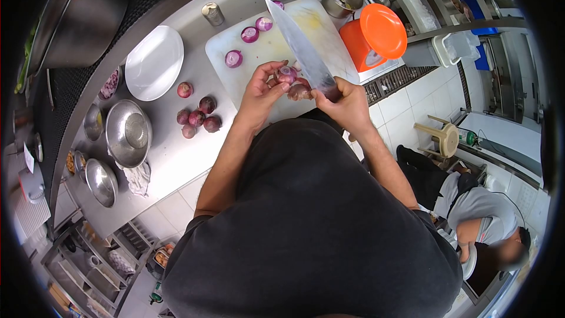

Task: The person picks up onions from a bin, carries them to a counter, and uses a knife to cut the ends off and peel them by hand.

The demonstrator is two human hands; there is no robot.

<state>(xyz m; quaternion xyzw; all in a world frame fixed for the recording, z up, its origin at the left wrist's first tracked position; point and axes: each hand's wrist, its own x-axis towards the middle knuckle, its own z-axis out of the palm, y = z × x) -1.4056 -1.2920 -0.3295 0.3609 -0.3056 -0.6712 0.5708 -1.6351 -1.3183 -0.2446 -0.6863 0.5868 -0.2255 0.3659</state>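
Note:
My left hand (pixel 265 89) is closed around a red onion (pixel 285 75), its fingers on the onion's side. My right hand (pixel 346 105) grips a large chef's knife (pixel 300 41), whose broad blade points up and away to the left. Loose onion skin (pixel 300 90) hangs between the two hands, by the knife's heel. Both hands are over the near edge of a white cutting board (pixel 226 94). On the board lie peeled onions with cut ends, among them one onion (pixel 233 59) at the left and another (pixel 249 35) farther back.
Several unpeeled red onions (pixel 196 118) sit on the steel counter (pixel 176 159), left of the board. A white oval plate (pixel 154 63) and metal bowls (pixel 128 133) stand farther left. An orange scale (pixel 382 30) is at the right. Another person (pixel 482 215) works behind at the right.

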